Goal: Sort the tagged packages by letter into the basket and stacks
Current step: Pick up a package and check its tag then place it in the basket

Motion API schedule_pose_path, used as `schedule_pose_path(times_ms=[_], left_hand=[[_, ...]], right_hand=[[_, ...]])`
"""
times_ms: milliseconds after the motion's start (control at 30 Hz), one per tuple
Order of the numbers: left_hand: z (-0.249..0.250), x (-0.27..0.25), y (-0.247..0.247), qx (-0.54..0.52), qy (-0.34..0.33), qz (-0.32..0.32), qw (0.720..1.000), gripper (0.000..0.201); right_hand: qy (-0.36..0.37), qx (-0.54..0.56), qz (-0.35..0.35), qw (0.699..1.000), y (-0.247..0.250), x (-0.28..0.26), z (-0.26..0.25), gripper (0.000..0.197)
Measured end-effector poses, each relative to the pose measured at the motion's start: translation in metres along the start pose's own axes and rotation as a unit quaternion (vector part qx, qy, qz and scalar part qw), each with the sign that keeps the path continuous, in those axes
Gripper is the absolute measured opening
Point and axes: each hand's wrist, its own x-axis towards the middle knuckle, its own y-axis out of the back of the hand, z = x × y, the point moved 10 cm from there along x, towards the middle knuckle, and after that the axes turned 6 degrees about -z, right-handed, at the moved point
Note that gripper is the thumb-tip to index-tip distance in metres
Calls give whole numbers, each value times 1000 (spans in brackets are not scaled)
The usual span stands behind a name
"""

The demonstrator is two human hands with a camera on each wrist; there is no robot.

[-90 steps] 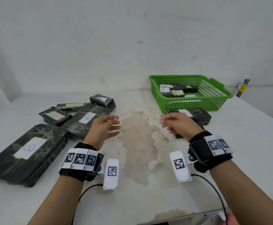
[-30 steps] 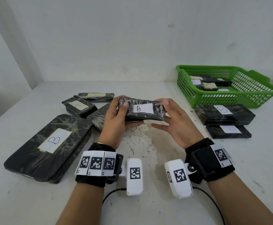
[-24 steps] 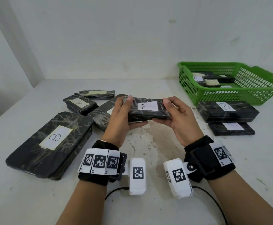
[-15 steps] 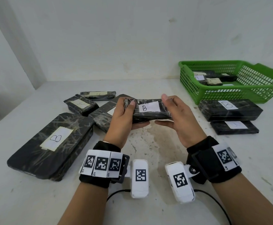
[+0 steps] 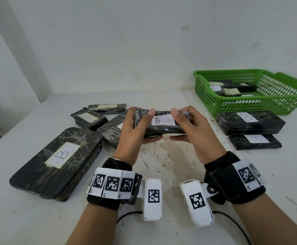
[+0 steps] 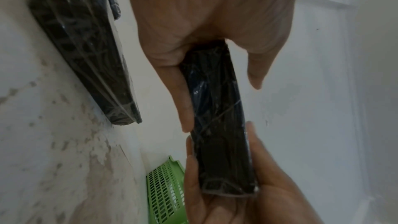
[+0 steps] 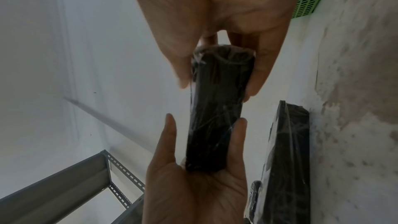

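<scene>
Head view: nearest, the left hand [image 5: 135, 128] and right hand [image 5: 192, 128] grip the two ends of a black wrapped package [image 5: 161, 123] tagged B, thumbs on top, fingers underneath, holding it clear above the stained white table [image 5: 161, 167]. To the left lies a large B package [image 5: 59, 161]. Behind the left hand sit three smaller packages, one tagged A [image 5: 88, 118]. To the right, a B package [image 5: 250, 122] lies on another package [image 5: 255, 141], just before the green basket [image 5: 285, 99], which holds several small tagged packages.
</scene>
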Motion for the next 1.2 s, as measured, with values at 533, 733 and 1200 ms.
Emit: schedule_pose_path(times_ms=[533, 733, 1200], left_hand=[[8, -6, -7, 97, -18, -6, 995, 24], [6, -5, -7, 59, 3, -10, 998, 11], [-1, -1, -13, 8, 19, -59, 998, 18]], right_hand=[[40, -36, 42, 998, 6, -1, -4, 40], [21, -14, 39, 999, 6, 0, 2, 48], [-6, 48, -1, 999, 8, 5, 5, 27]])
